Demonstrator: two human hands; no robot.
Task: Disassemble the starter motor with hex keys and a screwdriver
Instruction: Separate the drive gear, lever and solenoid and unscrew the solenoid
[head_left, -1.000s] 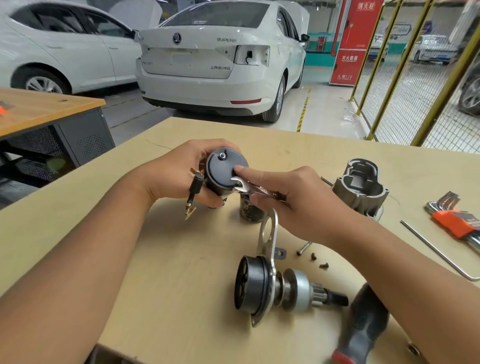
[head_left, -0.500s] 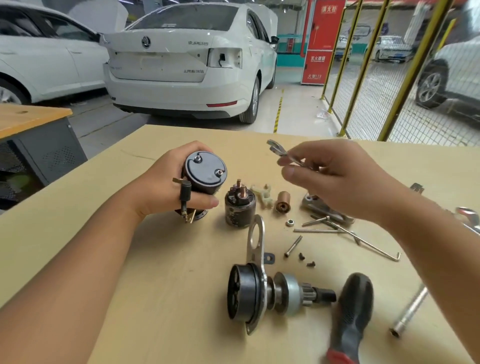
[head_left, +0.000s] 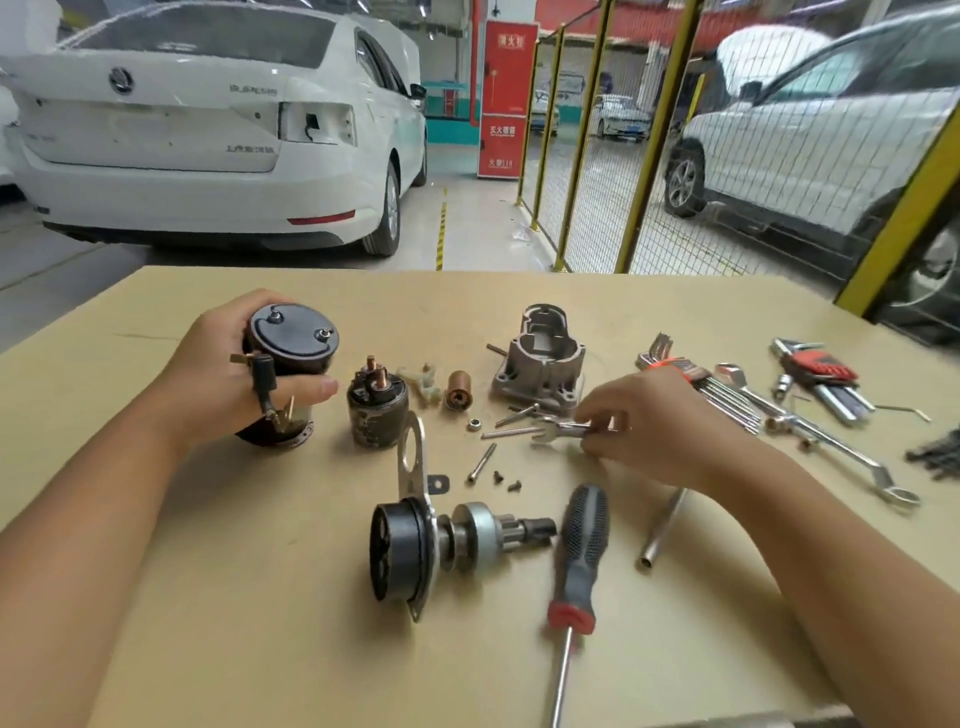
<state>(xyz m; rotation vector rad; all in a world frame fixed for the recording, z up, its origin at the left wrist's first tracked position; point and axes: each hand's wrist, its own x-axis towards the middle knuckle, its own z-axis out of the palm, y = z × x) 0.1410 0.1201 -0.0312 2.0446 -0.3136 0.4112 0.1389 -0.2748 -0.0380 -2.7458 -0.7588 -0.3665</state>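
Note:
My left hand (head_left: 218, 384) grips the black cylindrical motor body (head_left: 291, 358), standing it on the table at the left with its end cap up. My right hand (head_left: 639, 426) pinches a small open-ended wrench (head_left: 558, 430) low against the table, just in front of the grey cast housing (head_left: 543, 358). The solenoid (head_left: 376, 402) stands between my hands. In front lies the drive assembly with its metal plate (head_left: 436, 540). A screwdriver (head_left: 579, 556) with a grey and red handle lies beside it.
Loose bolts and small screws (head_left: 483, 462), a nut (head_left: 474, 424), a copper-coloured plunger (head_left: 458, 391) and a white plastic piece (head_left: 423, 384) lie mid-table. Two hex key sets (head_left: 818, 371), a long wrench (head_left: 831, 447) and a metal tube (head_left: 665, 530) lie at the right.
My right hand has carried the small wrench away from the motor body's end cap and down to the table by the housing. My left hand has lowered the motor body onto the table.

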